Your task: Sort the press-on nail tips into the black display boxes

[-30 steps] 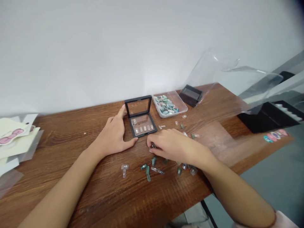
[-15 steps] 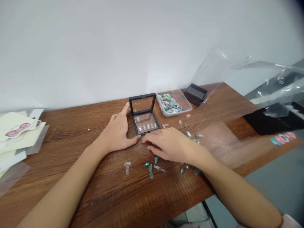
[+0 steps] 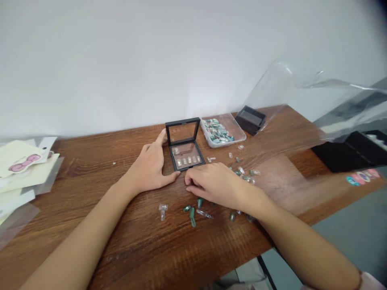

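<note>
A small black display case (image 3: 185,150) stands open on the wooden table (image 3: 90,189), with several pale fake nails stuck in a row on its base. My left hand (image 3: 149,167) lies flat against the case's left side, index finger by the lid and thumb at the front corner. Just in front of the case, my right hand (image 3: 215,183) rests palm down, its fingers curled on the table. What is under them is hidden. Loose green and clear fake nails (image 3: 192,211) lie scattered around and below this hand.
A clear plastic tray (image 3: 222,131) of teal and silver nails sits right of the case, with a closed black box (image 3: 250,119) behind it. Clear plastic film (image 3: 302,100) and black trays (image 3: 347,155) fill the right side. Cards with pink bows (image 3: 21,165) lie at far left.
My right hand has slid a little forward, toward the front edge of the case. The left hand has stayed on the case. The view has shifted slightly.
</note>
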The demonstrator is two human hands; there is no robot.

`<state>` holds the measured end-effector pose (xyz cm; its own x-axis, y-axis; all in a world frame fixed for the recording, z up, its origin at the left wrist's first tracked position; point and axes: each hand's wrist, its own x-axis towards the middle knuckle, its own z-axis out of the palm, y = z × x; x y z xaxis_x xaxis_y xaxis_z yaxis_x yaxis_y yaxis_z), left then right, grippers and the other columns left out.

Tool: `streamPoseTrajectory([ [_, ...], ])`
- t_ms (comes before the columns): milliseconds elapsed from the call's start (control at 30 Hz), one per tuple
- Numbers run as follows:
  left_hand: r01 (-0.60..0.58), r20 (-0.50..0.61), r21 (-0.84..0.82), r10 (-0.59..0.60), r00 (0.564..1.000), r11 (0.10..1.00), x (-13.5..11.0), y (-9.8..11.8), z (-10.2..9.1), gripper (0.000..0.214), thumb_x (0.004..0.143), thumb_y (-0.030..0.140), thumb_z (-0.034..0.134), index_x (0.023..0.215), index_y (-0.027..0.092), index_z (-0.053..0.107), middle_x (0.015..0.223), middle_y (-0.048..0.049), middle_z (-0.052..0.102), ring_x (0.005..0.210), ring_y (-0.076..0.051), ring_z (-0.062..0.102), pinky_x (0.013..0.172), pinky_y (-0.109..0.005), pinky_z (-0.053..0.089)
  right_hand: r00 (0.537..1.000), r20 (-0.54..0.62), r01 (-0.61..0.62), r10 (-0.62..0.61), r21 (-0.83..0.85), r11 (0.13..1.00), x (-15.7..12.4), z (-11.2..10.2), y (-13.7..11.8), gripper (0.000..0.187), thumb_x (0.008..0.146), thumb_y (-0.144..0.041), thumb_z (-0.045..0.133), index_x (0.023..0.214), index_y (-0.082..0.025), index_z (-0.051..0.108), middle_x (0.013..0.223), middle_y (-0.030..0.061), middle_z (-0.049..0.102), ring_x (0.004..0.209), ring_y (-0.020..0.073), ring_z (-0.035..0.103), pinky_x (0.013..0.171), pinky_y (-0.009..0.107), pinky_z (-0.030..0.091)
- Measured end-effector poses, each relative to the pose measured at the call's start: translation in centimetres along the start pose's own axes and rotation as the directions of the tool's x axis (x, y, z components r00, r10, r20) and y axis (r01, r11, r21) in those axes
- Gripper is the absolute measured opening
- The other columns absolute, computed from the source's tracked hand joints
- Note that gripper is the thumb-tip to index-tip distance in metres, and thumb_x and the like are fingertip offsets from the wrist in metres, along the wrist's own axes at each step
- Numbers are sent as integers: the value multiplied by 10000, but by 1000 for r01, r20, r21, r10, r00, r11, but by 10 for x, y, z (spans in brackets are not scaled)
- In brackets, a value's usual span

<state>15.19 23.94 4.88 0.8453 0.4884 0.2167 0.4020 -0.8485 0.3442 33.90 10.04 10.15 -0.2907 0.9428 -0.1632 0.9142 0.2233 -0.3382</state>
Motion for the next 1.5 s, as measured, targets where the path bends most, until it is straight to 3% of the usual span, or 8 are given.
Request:
streamPoseTrajectory([
  [167,22,17,12,-22,1000,1000,0,0,0,1176,758,612,693,1600,134,25,1670,-242,162,1505,-428,280,1200,-608,291,998,12,60,-59,-146,987,3,-2,-7,147,1002,-196,526,943,-186,661,956,73,751,826,211,681,625,292,354],
  [267,23,20,18,-24,1000,1000,0,0,0,1182,760,633,685,1598,126,23,1671,-253,144,1515,-428,261,1200,-608,291,996,5,94,-94,-115,989,1,-2,-4,114,995,-235,559,949,-197,656,961,59,754,833,208,681,638,291,360],
  [467,10,-1,10,-10,1000,1000,0,0,0,1183,770,632,672,1600,138,-11,1678,-238,124,1521,-439,238,1200,-612,294,997,-76,-34,27,-95,995,-2,-2,10,114,957,-330,634,1003,-226,649,952,37,757,808,217,682,612,297,324],
  [733,15,8,11,-15,1000,1000,0,0,0,1165,775,626,670,1605,140,13,1682,-237,109,1510,-444,261,1190,-618,301,998,-23,-53,51,-57,997,-1,1,9,79,985,-250,567,996,-237,643,894,6,759,762,197,680,628,294,314],
  [933,14,5,3,-14,1000,1000,0,-1,1,1212,758,652,682,1601,102,6,1672,-259,127,1517,-450,241,1195,-614,294,998,-52,-38,36,-40,998,-4,-5,9,110,974,-215,534,932,-211,636,880,14,746,732,175,653,629,280,309],
  [1233,7,8,1,-7,1000,1000,0,0,0,1169,756,642,687,1604,133,64,1679,-236,130,1500,-454,277,1182,-627,303,991,-130,-20,38,138,990,-5,-13,9,61,872,-142,595,860,-200,605,786,-21,694,665,122,596,621,241,319],
  [1500,1,12,28,-2,1000,1000,1,0,0,1159,758,645,681,1597,119,79,1674,-244,137,1493,-439,299,1180,-610,323,981,-112,-149,157,76,986,-12,-20,24,80,920,-204,616,982,-213,665,814,3,718,721,155,632,643,252,368],
])
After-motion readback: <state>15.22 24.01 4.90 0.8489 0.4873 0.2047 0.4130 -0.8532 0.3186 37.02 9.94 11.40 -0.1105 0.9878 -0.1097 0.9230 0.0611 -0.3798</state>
